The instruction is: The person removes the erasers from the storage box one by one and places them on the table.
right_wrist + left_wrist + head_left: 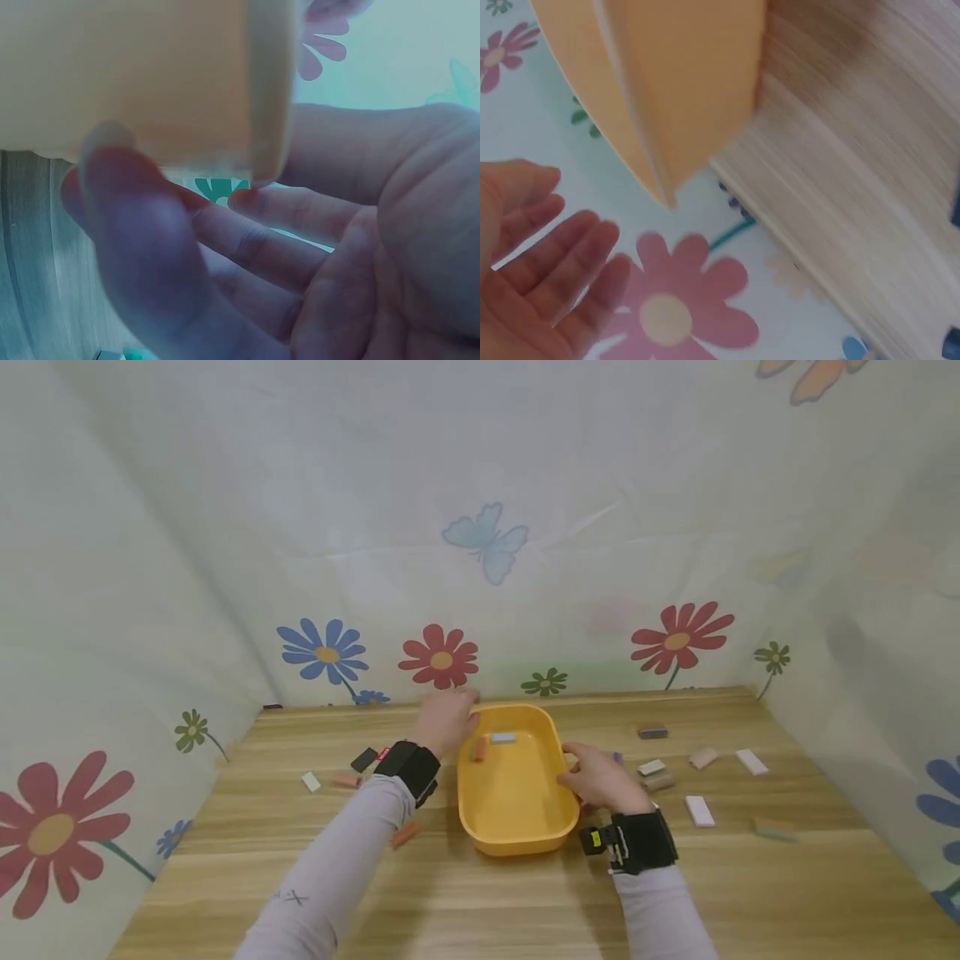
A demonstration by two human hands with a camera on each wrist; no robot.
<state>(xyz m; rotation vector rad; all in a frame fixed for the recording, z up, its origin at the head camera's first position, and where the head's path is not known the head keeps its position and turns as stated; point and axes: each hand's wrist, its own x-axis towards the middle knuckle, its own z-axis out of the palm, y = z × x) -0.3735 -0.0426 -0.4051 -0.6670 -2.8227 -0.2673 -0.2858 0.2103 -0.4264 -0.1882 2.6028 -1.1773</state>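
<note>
A yellow plastic tub (517, 802) stands on the wooden table, with a reddish-orange bar (480, 749) and a light grey bar (502, 738) inside near its far left corner. By that far left rim is my left hand (445, 718); the left wrist view shows its fingers (581, 247) loosely bent, apart from the tub wall (697, 82). My right hand (600, 779) grips the tub's right edge. In the right wrist view its thumb reaches over the rim (270, 97) and its fingers bend beneath, partly hidden by the tub.
Left of the tub lie a black bar (364, 760), a pale bar (311, 782) and reddish bars, one (405, 835) nearer me. On the right are several more, including white bars (699, 811) and a dark one (652, 732). A flower-printed curtain (585, 568) surrounds the table.
</note>
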